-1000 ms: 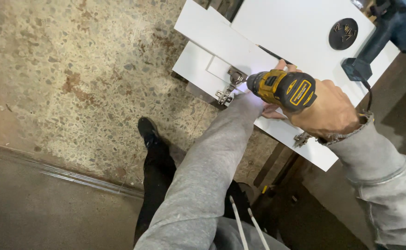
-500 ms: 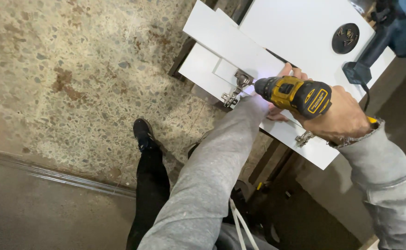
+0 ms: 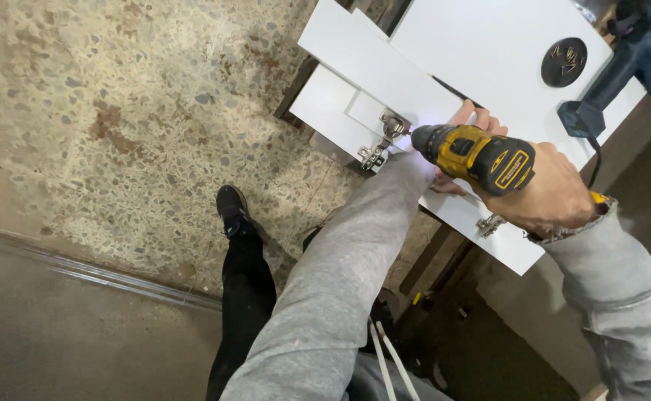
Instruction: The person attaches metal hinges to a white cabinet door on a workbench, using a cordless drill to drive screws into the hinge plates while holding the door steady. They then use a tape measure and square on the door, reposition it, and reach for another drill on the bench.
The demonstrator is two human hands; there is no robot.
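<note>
Yellow-and-black cordless drill sits at about 2 o'clock in the head view, clamped in the right hand around its grip, nose on the metal hinge of a white panel; likely dense and rigid, best held by that rubbery handle. Left hand is mostly hidden behind the drill, fingers curled on the panel edge, arm stretched toward 1 o'clock; how tightly it grips I cannot tell.
</note>
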